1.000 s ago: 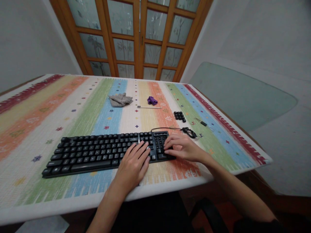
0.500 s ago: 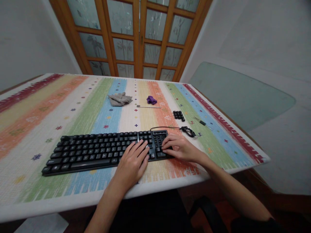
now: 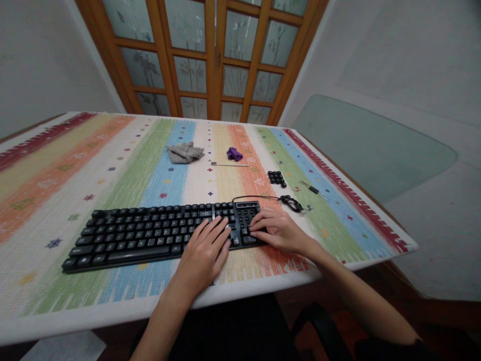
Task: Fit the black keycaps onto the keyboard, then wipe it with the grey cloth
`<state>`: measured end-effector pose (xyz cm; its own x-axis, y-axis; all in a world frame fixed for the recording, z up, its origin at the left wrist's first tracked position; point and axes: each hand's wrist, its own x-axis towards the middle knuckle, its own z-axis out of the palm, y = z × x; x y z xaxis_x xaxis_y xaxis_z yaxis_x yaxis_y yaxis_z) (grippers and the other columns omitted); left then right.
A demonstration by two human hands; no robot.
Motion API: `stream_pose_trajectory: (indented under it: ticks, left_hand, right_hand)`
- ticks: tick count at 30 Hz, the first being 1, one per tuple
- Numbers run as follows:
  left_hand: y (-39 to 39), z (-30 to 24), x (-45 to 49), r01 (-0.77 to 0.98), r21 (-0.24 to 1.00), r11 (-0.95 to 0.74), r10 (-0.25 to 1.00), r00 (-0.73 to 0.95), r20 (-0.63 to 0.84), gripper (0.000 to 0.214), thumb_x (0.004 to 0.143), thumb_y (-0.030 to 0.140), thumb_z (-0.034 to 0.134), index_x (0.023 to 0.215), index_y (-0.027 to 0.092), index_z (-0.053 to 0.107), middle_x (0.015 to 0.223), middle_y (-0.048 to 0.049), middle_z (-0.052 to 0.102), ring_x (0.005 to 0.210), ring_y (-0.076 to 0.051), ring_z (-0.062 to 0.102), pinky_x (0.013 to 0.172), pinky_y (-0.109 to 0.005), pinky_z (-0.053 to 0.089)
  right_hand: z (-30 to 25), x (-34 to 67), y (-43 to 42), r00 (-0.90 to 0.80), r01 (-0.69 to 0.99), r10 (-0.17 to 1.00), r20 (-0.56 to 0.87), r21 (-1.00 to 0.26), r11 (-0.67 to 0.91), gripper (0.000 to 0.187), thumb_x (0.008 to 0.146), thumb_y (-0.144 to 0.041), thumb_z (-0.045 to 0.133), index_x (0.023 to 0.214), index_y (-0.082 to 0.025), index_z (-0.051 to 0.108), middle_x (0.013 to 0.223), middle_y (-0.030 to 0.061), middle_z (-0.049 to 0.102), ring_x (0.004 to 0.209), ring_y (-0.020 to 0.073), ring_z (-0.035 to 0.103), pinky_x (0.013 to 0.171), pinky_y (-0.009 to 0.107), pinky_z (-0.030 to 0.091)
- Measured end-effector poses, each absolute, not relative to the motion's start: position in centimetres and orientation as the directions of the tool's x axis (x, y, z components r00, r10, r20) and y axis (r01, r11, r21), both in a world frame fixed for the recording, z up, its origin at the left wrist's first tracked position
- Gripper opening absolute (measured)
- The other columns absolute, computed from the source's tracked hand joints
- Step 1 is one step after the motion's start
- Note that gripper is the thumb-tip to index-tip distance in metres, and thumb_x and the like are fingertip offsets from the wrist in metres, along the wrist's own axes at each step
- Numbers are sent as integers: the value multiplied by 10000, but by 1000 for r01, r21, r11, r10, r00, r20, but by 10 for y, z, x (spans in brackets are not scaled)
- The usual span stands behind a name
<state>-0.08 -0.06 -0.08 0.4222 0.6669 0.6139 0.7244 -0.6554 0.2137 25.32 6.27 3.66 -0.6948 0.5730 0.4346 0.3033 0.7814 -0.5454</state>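
- Resting palm-down, the left hand (image 3: 205, 250) lies over the right-centre part of a black keyboard (image 3: 139, 233), fingers extended, slightly spread, closed around nothing.
- Right hand (image 3: 278, 228) at the number pad (image 3: 246, 220), by the keyboard's right end; fingers bent, thumb near the fingertips in a narrow curl. Cannot tell whether a key is pinched between them.
- Keyboard lies flat near the person's edge of the table, long side roughly along that edge, space bar side toward the person.
- Black cable (image 3: 291, 203) runs from the keyboard's back edge to a bundled coil, just beyond the right hand.
- Small black keycaps (image 3: 277, 178) sit grouped together past the coil.
- Dark-handled tool with thin wire ends (image 3: 313, 190) lies to the right of that group.
- Farther back: thin rod with a brush-like end (image 3: 229, 165), lying crosswise; crumpled purple cloth (image 3: 234, 153) just behind it; grey cloth (image 3: 185, 152), also crumpled, to the left.
- Striped, patterned tablecloth (image 3: 143, 150) underneath everything.
- Wood-framed glass doors (image 3: 214, 75) stand beyond the table.
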Motion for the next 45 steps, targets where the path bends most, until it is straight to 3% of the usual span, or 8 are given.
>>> stream_pose_trajectory:
  ticks: [13,20,27,34,38,42,45]
  left_hand:
    - [-1,-1,0,731,199,-653,668,431,607,317,1008,202,492,1272,142,656,1366,-125,665,1327,-279,577,1109,-520,476]
    - [-1,0,-1,731,181,-658,660,445,605,310,1008,193,484,1254,118,657,1360,-138,667,1320,-292,583,1097,-537,485]
    - [0,0,-1,728,166,-665,649,454,610,310,1004,187,491,1266,127,646,1369,-131,663,1314,-294,589,1085,-539,494]
    - [0,-1,-2,731,169,-661,649,445,617,314,1009,197,489,1279,142,639,1371,-126,661,1312,-287,591,1084,-538,495]
    - [0,-1,-2,733,151,-663,640,451,623,310,1014,200,476,1267,129,640,1366,-125,665,1310,-281,592,1088,-528,495]
    - [0,-2,-2,739,141,-659,640,451,622,310,1016,206,472,1265,127,641,1365,-123,666,1304,-283,594,1080,-535,498]
    - [0,-3,-2,739,152,-656,648,448,616,312,1016,202,471,1268,130,641,1371,-120,662,1317,-278,584,1093,-532,487]
  right_hand:
    - [37,254,60,-706,323,552,443,-493,808,121,957,-181,632,917,-213,741,950,59,719,866,182,663,786,369,565]
    - [39,247,46,-750,407,468,468,-231,884,187,985,-202,564,870,-197,711,930,89,721,812,217,593,758,413,547]
    - [22,247,40,-698,442,522,490,-278,853,165,1001,-268,563,901,-184,665,891,86,679,807,219,541,735,394,509]
    - [39,258,44,-604,434,557,570,-352,830,118,976,-275,626,1036,-215,707,1041,74,727,945,231,619,863,434,511]
    - [62,284,66,-406,606,636,657,-327,725,153,984,-273,582,1002,-239,730,1026,81,739,963,249,665,914,457,494]
    - [64,323,108,-335,764,687,645,-241,599,181,943,-340,596,916,-228,736,982,87,744,934,269,669,940,471,479]
    - [50,350,142,-299,836,753,586,-219,502,203,889,-358,599,908,-214,740,961,92,740,902,274,661,871,439,500]
